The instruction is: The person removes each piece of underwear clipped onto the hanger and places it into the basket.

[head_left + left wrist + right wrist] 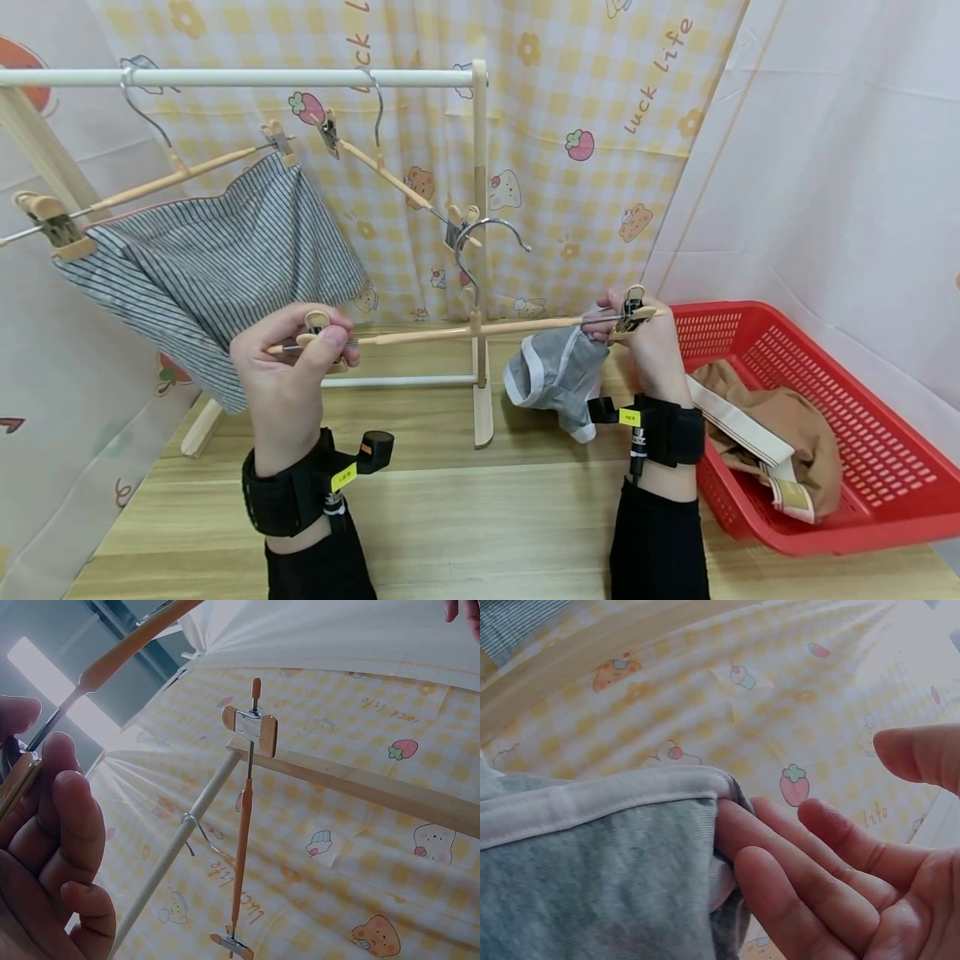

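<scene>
Red basket (877,446) at right edge of bench (480,517), brown garment (813,442) inside. My left hand (285,358) pinches clip hanger (427,335); right hand (651,343), fingers straight, carries crumpled grey garment (562,367), white-trimmed, near far edge.

Room opens below the hanger (476,328), rack post (480,175) seemingly behind.
</scene>
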`<move>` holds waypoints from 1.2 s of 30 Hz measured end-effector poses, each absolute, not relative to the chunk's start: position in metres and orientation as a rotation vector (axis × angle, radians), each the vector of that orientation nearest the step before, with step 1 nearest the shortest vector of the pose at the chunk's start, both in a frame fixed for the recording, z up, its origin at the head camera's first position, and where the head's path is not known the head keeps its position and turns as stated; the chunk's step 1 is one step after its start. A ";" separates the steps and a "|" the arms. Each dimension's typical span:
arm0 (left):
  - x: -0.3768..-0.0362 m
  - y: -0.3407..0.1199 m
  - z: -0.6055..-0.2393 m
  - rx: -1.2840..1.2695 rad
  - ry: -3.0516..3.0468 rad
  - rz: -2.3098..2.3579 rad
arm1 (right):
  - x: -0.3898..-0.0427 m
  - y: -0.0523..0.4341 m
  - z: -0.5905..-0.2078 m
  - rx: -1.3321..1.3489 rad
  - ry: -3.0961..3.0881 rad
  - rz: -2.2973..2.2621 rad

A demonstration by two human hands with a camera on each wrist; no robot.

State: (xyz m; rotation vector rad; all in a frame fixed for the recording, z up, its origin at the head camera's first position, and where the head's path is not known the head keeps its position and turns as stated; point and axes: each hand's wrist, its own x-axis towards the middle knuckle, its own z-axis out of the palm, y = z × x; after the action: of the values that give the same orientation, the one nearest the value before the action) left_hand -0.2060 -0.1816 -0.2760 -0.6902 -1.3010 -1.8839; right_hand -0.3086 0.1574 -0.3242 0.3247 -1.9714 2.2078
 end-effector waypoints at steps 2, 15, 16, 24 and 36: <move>-0.206 -0.181 -0.276 -0.690 -1.300 -1.884 | -0.307 0.159 -0.323 0.317 -1.902 2.223; -0.206 -0.181 -0.276 -0.683 -1.293 -1.874 | -0.296 0.160 -0.312 0.315 -1.203 2.006; -0.206 -0.181 -0.276 -0.683 -1.292 -1.874 | -0.295 0.159 -0.310 0.291 -1.133 1.966; -0.206 -0.182 -0.278 -0.659 -1.281 -1.862 | -0.286 0.166 -0.297 0.022 -0.815 1.556; -0.207 -0.185 -0.278 -0.652 -1.175 -1.875 | -0.285 0.177 -0.299 -0.142 -0.773 1.561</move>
State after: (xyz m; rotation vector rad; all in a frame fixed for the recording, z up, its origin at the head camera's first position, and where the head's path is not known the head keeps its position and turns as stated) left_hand -0.2073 -0.1845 -0.2777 -0.6520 -1.1752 -1.8747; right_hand -0.2849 0.1773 -0.2988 -0.1421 -0.7732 1.5607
